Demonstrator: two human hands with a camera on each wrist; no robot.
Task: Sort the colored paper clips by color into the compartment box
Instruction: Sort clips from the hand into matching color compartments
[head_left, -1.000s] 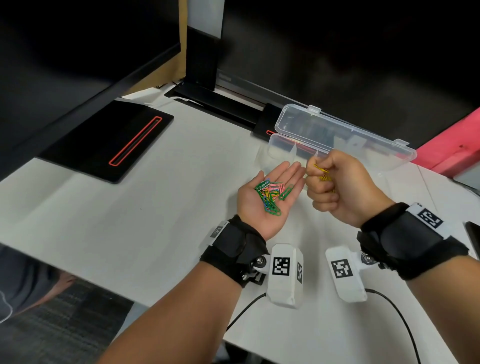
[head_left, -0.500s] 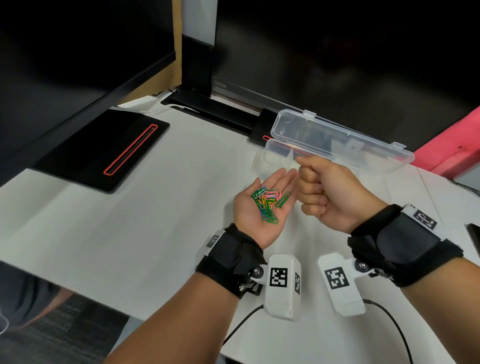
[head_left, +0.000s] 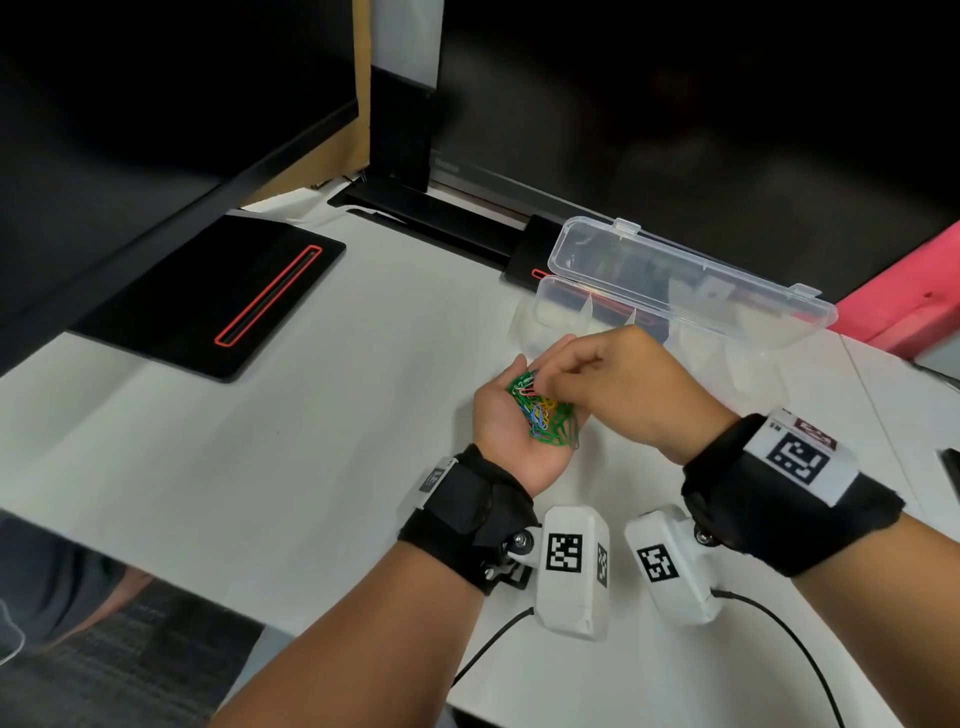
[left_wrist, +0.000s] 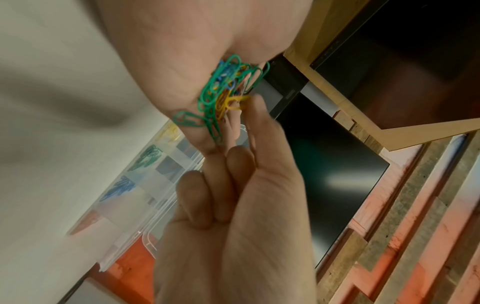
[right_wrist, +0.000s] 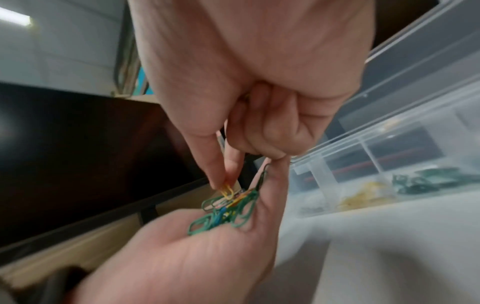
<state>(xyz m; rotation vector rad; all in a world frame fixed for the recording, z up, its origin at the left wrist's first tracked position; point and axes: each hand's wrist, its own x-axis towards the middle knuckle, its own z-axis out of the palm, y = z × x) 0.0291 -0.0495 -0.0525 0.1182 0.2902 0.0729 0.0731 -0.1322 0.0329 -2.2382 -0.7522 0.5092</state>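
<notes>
We count two hands: the left grip (head_left: 511, 431) at the centre of the head view and the right grip (head_left: 618, 387) just right of it. One heap of mixed paper clips (head_left: 543, 415) lies in the centre; its clips are too tangled for us to number. One yellow clip (right_wrist: 227, 191) stands apart from it in the right wrist view. We see one clear compartment box (head_left: 649, 332) at the upper right, with one open lid (head_left: 691, 280). In the left wrist view, lower left, we count four sorted clusters: yellow cluster (left_wrist: 170, 133), green cluster (left_wrist: 148, 157), blue cluster (left_wrist: 119, 188), red cluster (left_wrist: 87, 221). Two white wrist cameras (head_left: 571, 569) sit at the bottom centre.
</notes>
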